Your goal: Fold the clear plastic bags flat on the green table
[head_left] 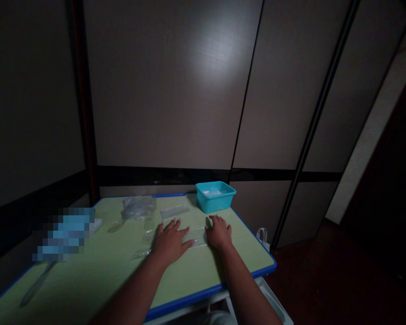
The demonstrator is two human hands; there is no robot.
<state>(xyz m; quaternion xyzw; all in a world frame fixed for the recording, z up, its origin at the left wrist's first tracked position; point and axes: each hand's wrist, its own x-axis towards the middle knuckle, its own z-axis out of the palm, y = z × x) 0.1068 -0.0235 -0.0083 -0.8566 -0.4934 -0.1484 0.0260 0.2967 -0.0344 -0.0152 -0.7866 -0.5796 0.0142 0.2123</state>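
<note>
My left hand [171,243] lies on the pale green table with its fingers spread, over the left part of a clear flat plastic packet [199,238]. On the right end of that packet rests my right hand [219,232], fingers slightly bent and apart, gripping nothing. Just beyond the hands is a second clear plastic packet [175,211], lying flat. Left of it sits a crumpled heap of clear plastic bags [138,207]. More thin clear plastic pieces [149,228] lie near my left fingers; their exact kind is hard to make out.
A teal plastic basket [216,203] stands at the table's back right corner, holding clear and whitish items. At the left edge is a pixelated blue object [66,234] with a grey strip below. The table [115,271] has a blue rim and backs onto wardrobe panels [169,90].
</note>
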